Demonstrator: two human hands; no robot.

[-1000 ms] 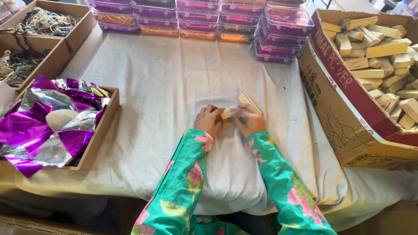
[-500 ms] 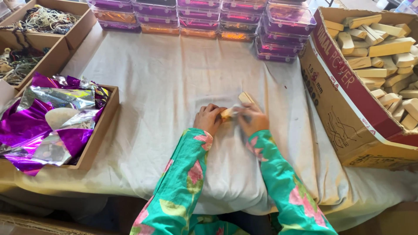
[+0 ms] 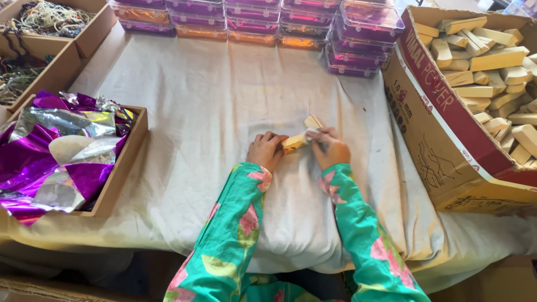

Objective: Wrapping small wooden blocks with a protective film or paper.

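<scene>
My left hand (image 3: 266, 150) and my right hand (image 3: 331, 147) meet over the white cloth (image 3: 212, 112), both closed on a small tan wooden block (image 3: 294, 142) held between them. The right hand's fingertips press a pale scrap against the block's right end. A second wooden block (image 3: 312, 121) lies on the cloth just behind my right hand. Green floral sleeves cover both forearms.
A cardboard box (image 3: 447, 128) full of wooden blocks stands at the right. A wooden tray (image 3: 126, 162) of purple and silver foil sits at the left. Trays of beaded strings (image 3: 50, 17) are at the far left; stacked purple plastic boxes (image 3: 268, 22) line the back.
My hands stay together on the block; the right hand has shifted slightly right along it, so more of the block shows. The view has dipped a little.
</scene>
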